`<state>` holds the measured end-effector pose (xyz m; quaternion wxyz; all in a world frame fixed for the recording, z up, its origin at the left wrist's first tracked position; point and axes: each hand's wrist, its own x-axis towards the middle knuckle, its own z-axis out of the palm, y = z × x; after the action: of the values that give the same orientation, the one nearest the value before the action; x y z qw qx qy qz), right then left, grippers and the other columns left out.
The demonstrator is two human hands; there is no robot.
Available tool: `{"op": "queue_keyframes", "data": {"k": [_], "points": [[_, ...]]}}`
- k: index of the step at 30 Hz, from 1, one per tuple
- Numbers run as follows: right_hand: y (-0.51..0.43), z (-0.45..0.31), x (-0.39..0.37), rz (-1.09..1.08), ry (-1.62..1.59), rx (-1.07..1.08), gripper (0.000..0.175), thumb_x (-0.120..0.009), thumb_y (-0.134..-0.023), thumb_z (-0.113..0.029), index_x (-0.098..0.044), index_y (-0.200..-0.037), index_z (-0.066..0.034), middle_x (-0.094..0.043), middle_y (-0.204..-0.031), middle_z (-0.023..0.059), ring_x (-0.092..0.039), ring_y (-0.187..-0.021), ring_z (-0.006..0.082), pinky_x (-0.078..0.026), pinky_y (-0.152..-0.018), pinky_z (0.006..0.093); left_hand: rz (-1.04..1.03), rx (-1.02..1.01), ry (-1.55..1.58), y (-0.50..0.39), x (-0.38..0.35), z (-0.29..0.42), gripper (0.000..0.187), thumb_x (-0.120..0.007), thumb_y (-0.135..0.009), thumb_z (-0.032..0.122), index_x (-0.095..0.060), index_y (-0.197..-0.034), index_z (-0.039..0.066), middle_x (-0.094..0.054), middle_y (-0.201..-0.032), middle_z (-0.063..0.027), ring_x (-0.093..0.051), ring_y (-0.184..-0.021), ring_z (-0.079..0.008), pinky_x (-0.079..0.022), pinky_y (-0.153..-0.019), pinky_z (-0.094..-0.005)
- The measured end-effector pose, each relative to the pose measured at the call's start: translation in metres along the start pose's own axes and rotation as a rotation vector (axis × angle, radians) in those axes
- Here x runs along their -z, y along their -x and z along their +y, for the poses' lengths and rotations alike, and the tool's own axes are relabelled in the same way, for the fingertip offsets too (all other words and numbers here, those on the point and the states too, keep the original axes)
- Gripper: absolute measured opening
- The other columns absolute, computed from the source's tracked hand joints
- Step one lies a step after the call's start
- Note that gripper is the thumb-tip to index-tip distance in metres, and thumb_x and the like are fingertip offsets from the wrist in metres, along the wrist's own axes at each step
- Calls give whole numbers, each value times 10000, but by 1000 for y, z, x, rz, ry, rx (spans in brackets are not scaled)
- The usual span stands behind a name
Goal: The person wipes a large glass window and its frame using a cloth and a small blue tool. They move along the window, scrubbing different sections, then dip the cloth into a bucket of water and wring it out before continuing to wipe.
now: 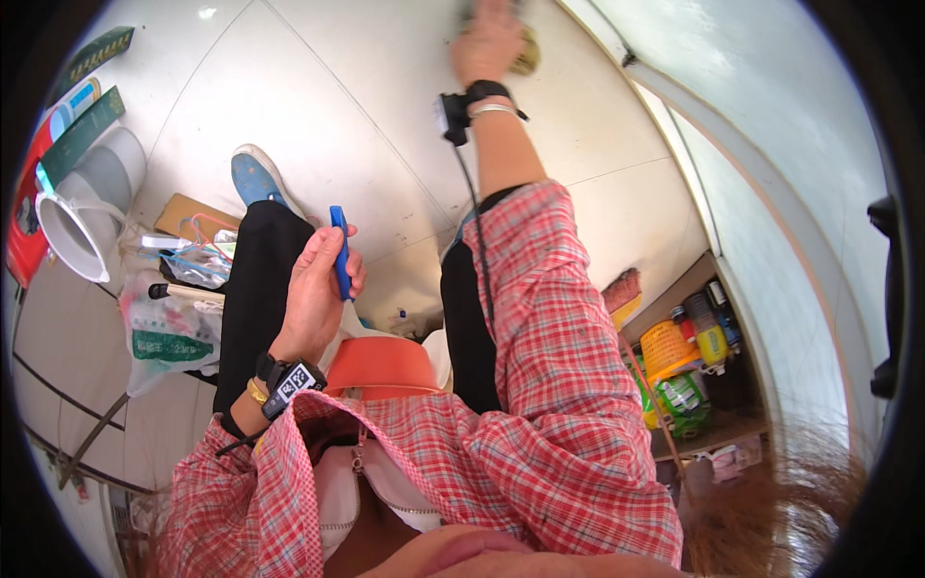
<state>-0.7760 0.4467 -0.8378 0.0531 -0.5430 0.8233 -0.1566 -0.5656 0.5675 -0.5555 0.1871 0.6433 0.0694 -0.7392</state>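
Observation:
In my left hand [318, 285], in front of my knee, is a slim blue plastic object [340, 253]. The thumb presses on one side of it and the fingers wrap the other; its exact kind I cannot make out. My right hand [488, 47] reaches far forward over the tiled floor [347, 108], blurred by motion. Beside and partly under it lies a yellow-green item [527, 54], with something dark near the fingertips. Whether the fingers grip either one is hidden. An orange-red plastic basin [383, 361] sits close to my body between my legs.
To the left are a white bucket [76, 235], a plastic bag [173, 325] and hangers on clutter. At right, a broom [621, 296] leans by a wooden shelf [723, 433] with a yellow basket [668, 350] and bottles. A pale panel [780, 144] borders the floor.

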Motion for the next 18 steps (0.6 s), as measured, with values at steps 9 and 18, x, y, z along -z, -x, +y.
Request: {"op": "queue_keyframes", "data": {"k": [9, 18], "points": [[196, -39, 81, -1311, -338, 331, 360, -573, -769, -66, -683, -1070, -230, -628, -1116, 17, -542, -1080, 253, -449, -942, 432, -32, -32, 9, -6, 2, 6, 228, -485, -991, 270, -537, -1055, 57, -501, -650, -16, -474, -576, -112, -365, -526, -244], [-107, -7, 66, -316, -110, 545, 253, -558, -800, -81, -680, -1001, -175, -604, -1138, 34, -495, -1090, 291, -344, -959, 494, -14, -17, 24, -6, 3, 9, 242, -489, -985, 296, -536, -1049, 67, -473, -664, -9, -458, -599, -117, -347, -536, -248]]}}
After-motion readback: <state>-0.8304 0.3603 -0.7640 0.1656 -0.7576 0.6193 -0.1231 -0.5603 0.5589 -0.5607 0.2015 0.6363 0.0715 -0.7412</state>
